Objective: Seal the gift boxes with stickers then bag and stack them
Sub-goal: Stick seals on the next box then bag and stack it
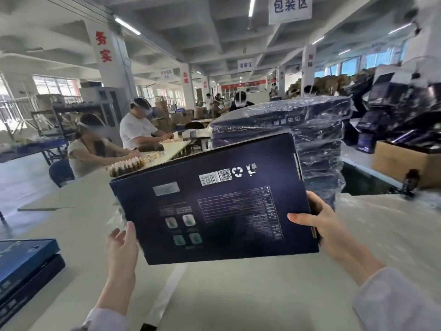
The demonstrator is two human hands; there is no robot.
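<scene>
Two hands hold one box [214, 199] above the table [238, 295]; right hand [322, 225] clamps its 3 o'clock edge; left hand [121, 244], fingers straight, touches its 8 o'clock edge; bagged stack [310, 130] at 1 o'clock.

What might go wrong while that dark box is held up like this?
The gift box hangs tilted above the table, gripped only by the right hand. The left hand merely touches a corner, so the box might slip and fall. The tall stack of bagged boxes stands just behind, and a bump may shift it.
</scene>
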